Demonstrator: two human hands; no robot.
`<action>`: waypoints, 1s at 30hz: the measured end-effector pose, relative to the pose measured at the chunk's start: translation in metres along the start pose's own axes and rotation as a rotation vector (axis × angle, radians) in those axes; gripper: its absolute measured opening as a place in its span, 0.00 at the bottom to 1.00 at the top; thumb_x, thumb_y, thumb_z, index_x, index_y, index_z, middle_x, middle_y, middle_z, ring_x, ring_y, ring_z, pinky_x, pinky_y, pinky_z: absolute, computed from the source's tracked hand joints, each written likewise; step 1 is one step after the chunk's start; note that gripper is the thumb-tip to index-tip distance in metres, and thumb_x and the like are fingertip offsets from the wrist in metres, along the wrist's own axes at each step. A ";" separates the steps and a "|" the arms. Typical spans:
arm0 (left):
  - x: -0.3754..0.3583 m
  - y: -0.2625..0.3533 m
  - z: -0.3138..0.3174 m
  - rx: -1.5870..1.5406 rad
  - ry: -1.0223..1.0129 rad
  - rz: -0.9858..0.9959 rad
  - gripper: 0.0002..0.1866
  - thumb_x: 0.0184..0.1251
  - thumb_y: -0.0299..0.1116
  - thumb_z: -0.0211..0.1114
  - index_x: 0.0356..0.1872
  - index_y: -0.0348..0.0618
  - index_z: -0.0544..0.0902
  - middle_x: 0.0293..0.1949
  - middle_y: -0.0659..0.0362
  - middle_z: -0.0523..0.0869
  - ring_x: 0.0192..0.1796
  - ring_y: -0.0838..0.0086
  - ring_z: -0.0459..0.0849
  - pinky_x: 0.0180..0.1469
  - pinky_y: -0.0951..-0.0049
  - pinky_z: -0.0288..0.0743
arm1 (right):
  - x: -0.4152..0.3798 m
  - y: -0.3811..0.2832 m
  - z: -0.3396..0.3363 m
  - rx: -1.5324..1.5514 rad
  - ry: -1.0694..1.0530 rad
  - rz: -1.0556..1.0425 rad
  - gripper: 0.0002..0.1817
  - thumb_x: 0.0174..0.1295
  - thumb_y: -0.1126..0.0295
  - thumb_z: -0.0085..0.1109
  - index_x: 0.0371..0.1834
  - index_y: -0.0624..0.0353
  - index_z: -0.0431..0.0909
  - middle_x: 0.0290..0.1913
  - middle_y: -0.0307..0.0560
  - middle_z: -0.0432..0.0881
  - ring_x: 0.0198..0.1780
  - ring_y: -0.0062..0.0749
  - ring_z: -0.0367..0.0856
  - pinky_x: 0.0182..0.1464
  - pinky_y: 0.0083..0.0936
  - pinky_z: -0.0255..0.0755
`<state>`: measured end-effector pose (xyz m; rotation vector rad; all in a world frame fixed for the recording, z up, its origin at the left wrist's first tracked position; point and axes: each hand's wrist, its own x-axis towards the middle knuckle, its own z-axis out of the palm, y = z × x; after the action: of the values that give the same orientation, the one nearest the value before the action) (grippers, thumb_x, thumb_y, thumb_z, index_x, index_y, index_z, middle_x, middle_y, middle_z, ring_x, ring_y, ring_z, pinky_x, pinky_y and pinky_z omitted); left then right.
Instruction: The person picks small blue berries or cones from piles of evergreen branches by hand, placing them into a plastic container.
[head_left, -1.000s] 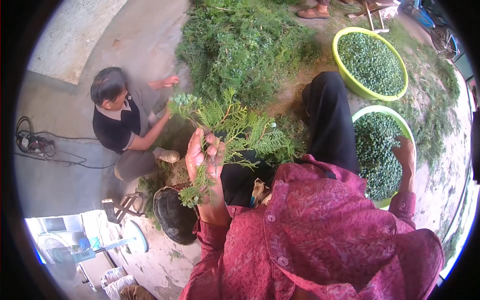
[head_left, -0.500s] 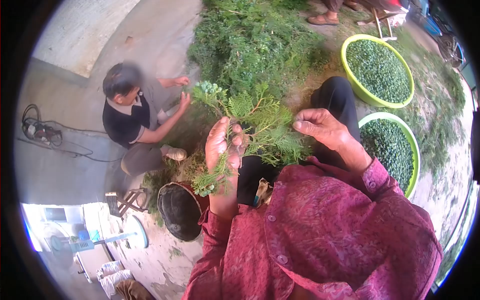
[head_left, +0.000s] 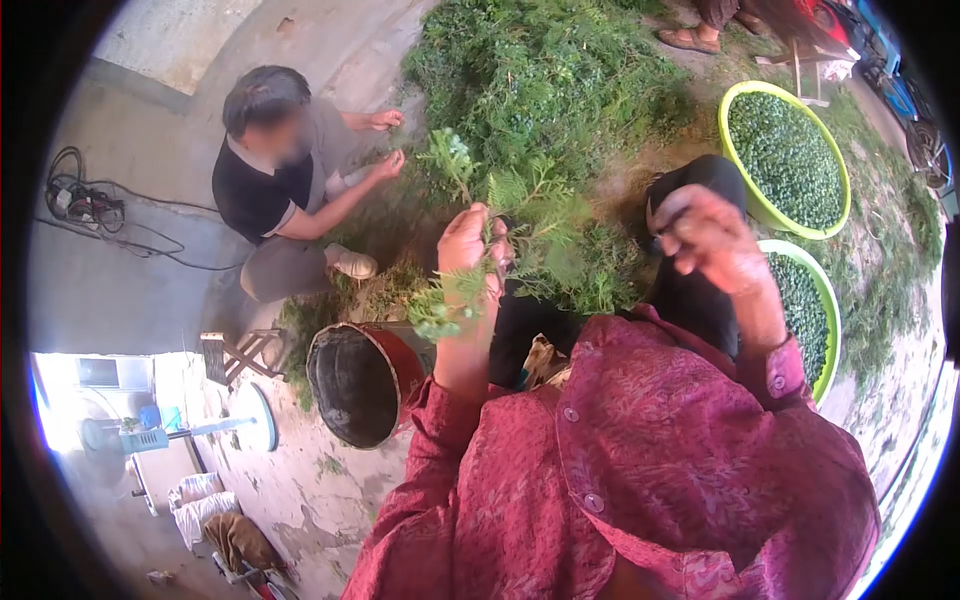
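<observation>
My left hand (head_left: 468, 262) is closed around a leafy green cypress sprig (head_left: 520, 215) that carries small pale-green berries; the sprig fans out up and to the right of the fist. My right hand (head_left: 712, 240) is raised beside the sprig's right side, blurred by motion, fingers loosely curled; whether it touches the foliage is unclear. Two lime-green basins (head_left: 735, 165) (head_left: 830, 320) full of green berries stand to the right. A large heap of cut green branches (head_left: 550, 70) lies ahead.
A co-worker in a black-and-grey shirt (head_left: 262, 190) crouches at the left, both hands in the branch heap. A dark round bucket (head_left: 355, 385) sits by my left knee, with a small wooden stool (head_left: 240, 352), a fan (head_left: 150, 435) and cables (head_left: 85, 205) further left.
My right hand left the near basin, rose to the sprig, and now hovers blurred at its right. The view shifted, so everything slid right and upward; my left hand kept its grip.
</observation>
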<state>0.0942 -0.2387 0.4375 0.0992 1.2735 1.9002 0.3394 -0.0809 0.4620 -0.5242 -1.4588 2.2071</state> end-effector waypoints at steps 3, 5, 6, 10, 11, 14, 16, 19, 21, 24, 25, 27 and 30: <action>-0.003 -0.006 0.015 0.077 0.080 -0.043 0.09 0.65 0.37 0.56 0.34 0.42 0.72 0.24 0.59 0.77 0.15 0.80 0.70 0.13 0.80 0.63 | 0.007 0.011 0.031 0.004 -0.226 0.125 0.06 0.58 0.73 0.57 0.38 0.60 0.74 0.26 0.35 0.74 0.25 0.15 0.70 0.24 0.12 0.64; 0.001 -0.011 0.022 0.152 0.322 0.075 0.10 0.65 0.35 0.56 0.32 0.37 0.75 0.24 0.59 0.79 0.17 0.78 0.73 0.19 0.79 0.65 | 0.009 0.015 0.056 -0.110 -0.308 0.071 0.09 0.56 0.70 0.62 0.37 0.61 0.75 0.25 0.34 0.73 0.27 0.16 0.70 0.27 0.15 0.66; 0.001 -0.011 0.020 0.153 0.327 0.076 0.10 0.65 0.35 0.56 0.32 0.37 0.75 0.24 0.59 0.79 0.17 0.78 0.73 0.19 0.79 0.65 | 0.010 0.018 0.066 -0.225 -0.338 -0.021 0.11 0.54 0.68 0.64 0.36 0.61 0.75 0.25 0.33 0.73 0.27 0.16 0.71 0.28 0.17 0.67; 0.005 -0.015 0.015 0.279 0.239 0.095 0.09 0.65 0.33 0.55 0.32 0.36 0.77 0.21 0.61 0.78 0.20 0.80 0.74 0.20 0.80 0.64 | 0.015 0.017 0.086 -0.559 -0.289 0.005 0.22 0.45 0.57 0.72 0.34 0.62 0.76 0.28 0.39 0.75 0.29 0.19 0.72 0.31 0.19 0.68; 0.006 -0.015 0.017 0.339 0.268 0.108 0.09 0.65 0.32 0.55 0.32 0.35 0.77 0.20 0.61 0.78 0.20 0.80 0.73 0.20 0.79 0.63 | 0.015 0.017 0.087 -0.575 -0.286 0.012 0.25 0.43 0.53 0.72 0.35 0.63 0.76 0.28 0.42 0.76 0.29 0.21 0.72 0.31 0.21 0.68; 0.004 -0.019 0.021 0.404 0.301 0.204 0.09 0.65 0.32 0.55 0.29 0.36 0.76 0.18 0.61 0.76 0.18 0.80 0.71 0.20 0.79 0.62 | 0.018 0.028 0.090 -0.443 -0.252 -0.072 0.27 0.43 0.51 0.71 0.36 0.64 0.76 0.26 0.42 0.75 0.29 0.24 0.73 0.30 0.24 0.69; 0.006 -0.021 0.019 0.348 0.299 0.211 0.09 0.65 0.32 0.55 0.29 0.36 0.76 0.17 0.62 0.75 0.19 0.81 0.71 0.20 0.79 0.61 | 0.018 0.028 0.089 -0.579 -0.247 0.000 0.26 0.46 0.52 0.69 0.36 0.65 0.76 0.25 0.42 0.75 0.28 0.23 0.74 0.29 0.25 0.69; 0.003 -0.024 0.021 0.338 0.268 0.217 0.10 0.65 0.34 0.56 0.30 0.36 0.76 0.18 0.62 0.76 0.19 0.81 0.71 0.20 0.79 0.60 | 0.025 0.052 0.085 -0.610 -0.137 -0.227 0.20 0.53 0.57 0.65 0.35 0.65 0.77 0.21 0.40 0.74 0.25 0.21 0.72 0.28 0.23 0.68; -0.005 -0.022 0.022 0.305 0.194 0.197 0.11 0.65 0.36 0.58 0.31 0.36 0.76 0.18 0.62 0.76 0.20 0.81 0.72 0.21 0.80 0.61 | 0.029 0.057 0.077 -0.409 -0.098 -0.154 0.13 0.58 0.62 0.60 0.34 0.63 0.77 0.18 0.36 0.71 0.21 0.18 0.68 0.24 0.21 0.65; -0.027 -0.014 0.015 0.280 0.000 0.086 0.16 0.62 0.40 0.62 0.39 0.35 0.76 0.25 0.60 0.79 0.23 0.80 0.74 0.26 0.80 0.66 | 0.033 0.047 0.063 -0.230 -0.042 0.180 0.10 0.60 0.65 0.57 0.29 0.61 0.77 0.15 0.32 0.67 0.17 0.14 0.62 0.20 0.18 0.58; -0.035 -0.014 0.015 0.185 -0.151 0.097 0.18 0.59 0.39 0.64 0.42 0.34 0.75 0.28 0.59 0.80 0.25 0.79 0.75 0.28 0.79 0.68 | 0.033 0.047 0.058 -0.052 -0.055 0.227 0.10 0.62 0.65 0.55 0.26 0.57 0.75 0.16 0.30 0.66 0.16 0.11 0.57 0.16 0.15 0.50; -0.033 -0.016 0.008 0.154 -0.348 0.102 0.23 0.54 0.30 0.68 0.49 0.32 0.71 0.35 0.56 0.79 0.28 0.77 0.77 0.32 0.78 0.71 | 0.034 0.046 0.055 0.078 -0.054 0.279 0.10 0.62 0.65 0.55 0.25 0.57 0.73 0.17 0.30 0.65 0.16 0.11 0.57 0.16 0.15 0.48; -0.028 -0.021 -0.003 0.082 -0.295 -0.006 0.21 0.51 0.25 0.68 0.47 0.32 0.73 0.33 0.56 0.79 0.27 0.76 0.76 0.31 0.78 0.71 | 0.032 0.050 0.054 0.239 -0.063 0.348 0.10 0.62 0.66 0.55 0.25 0.56 0.72 0.18 0.30 0.64 0.16 0.11 0.55 0.15 0.14 0.46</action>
<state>0.1241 -0.2564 0.4295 0.4026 1.1475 1.7518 0.2761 -0.1212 0.4329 -0.6716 -1.1792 2.6466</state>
